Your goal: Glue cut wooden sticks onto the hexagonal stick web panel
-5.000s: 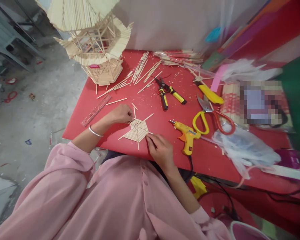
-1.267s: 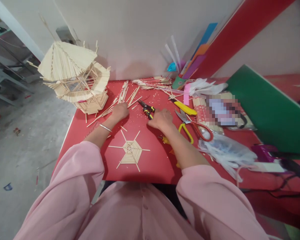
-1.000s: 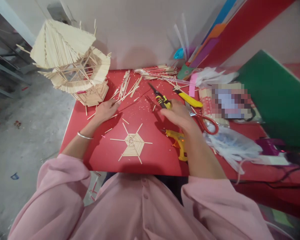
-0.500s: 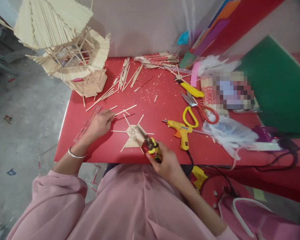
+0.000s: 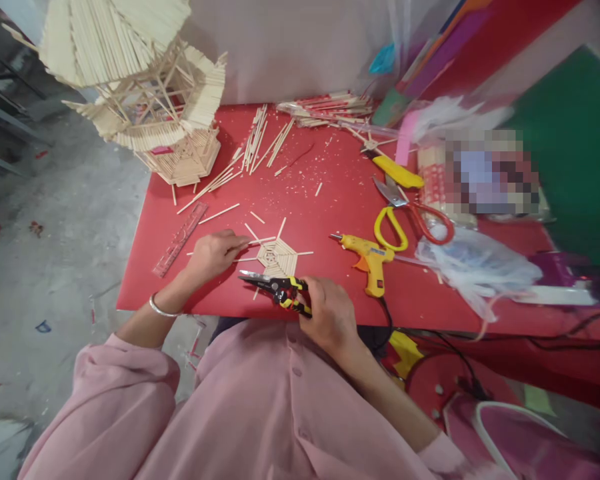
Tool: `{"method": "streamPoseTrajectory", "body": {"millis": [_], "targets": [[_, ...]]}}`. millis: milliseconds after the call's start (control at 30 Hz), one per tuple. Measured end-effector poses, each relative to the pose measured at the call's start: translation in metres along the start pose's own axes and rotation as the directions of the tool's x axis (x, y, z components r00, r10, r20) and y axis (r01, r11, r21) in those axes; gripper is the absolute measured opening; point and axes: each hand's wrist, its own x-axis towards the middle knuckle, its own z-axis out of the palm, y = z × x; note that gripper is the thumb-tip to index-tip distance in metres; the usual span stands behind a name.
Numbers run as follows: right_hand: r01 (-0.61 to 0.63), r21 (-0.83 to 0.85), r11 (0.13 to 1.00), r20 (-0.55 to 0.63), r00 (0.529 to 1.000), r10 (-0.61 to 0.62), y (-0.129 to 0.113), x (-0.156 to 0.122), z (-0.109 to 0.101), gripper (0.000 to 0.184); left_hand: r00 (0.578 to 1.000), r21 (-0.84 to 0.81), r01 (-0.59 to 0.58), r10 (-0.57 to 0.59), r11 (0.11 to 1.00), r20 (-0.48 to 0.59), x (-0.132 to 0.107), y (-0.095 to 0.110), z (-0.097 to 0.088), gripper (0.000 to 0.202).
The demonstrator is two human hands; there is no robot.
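My left hand (image 5: 215, 257) pinches a thin wooden stick (image 5: 264, 240), whose far end reaches over the upper left of a web-like hexagonal stick frame (image 5: 285, 261). This frame lies flat on the red tabletop, with spokes poking out past its rows of sticks. In my right hand (image 5: 331, 315) are black and yellow pliers (image 5: 280, 291). Their jaws point left, across the near side of the frame, and hide part of it. A clear ruler (image 5: 180, 240) lies left of my left hand. Beyond it are a loose stick (image 5: 220, 213) and a short piece (image 5: 257, 217).
A tall stick-built pagoda model (image 5: 180, 150) stands at the back left corner. Right of the frame lies a yellow glue gun (image 5: 370, 259), with scissors (image 5: 395, 200) and a yellow-handled cutter (image 5: 400, 172) behind. Bundled sticks (image 5: 330, 110) and plastic bags (image 5: 475, 263) lie farther off.
The pliers have swung left, their jaws now pointing left over the frame's near side. My left hand has come closer to the frame, bringing the stick to its upper left.
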Motion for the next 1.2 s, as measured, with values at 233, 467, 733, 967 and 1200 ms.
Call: {"method": "streamPoseTrajectory", "body": {"millis": [233,467,733,967,1200], "targets": [[-0.005,0.041,0.999,0.018,1.0,0.004,0.005,0.0,0.0,0.029,0.986,-0.027,0.054,-0.057,0.998,-0.154,0.002,0.011,0.022,0.022],[0.047,0.068,0.997,-0.038,0.998,-0.044,0.007,-0.004,0.004,0.031,0.973,0.088,0.168,-0.15,0.982,-0.175,0.009,0.019,0.027,0.028],[0.038,0.068,0.997,-0.047,0.998,-0.035,0.005,-0.005,0.002,0.036,0.974,0.097,0.102,-0.08,0.99,-0.212,0.011,0.018,0.034,0.028],[0.023,0.176,0.984,0.0,1.0,-0.023,0.006,-0.005,-0.001,0.048,0.969,0.087,0.089,-0.066,0.992,-0.237,0.011,0.017,0.037,0.028],[0.111,0.233,0.966,-0.027,0.994,-0.108,0.002,-0.004,-0.001,0.054,0.965,0.121,0.101,-0.068,0.987,-0.254,0.009,0.018,0.041,0.029]]}}
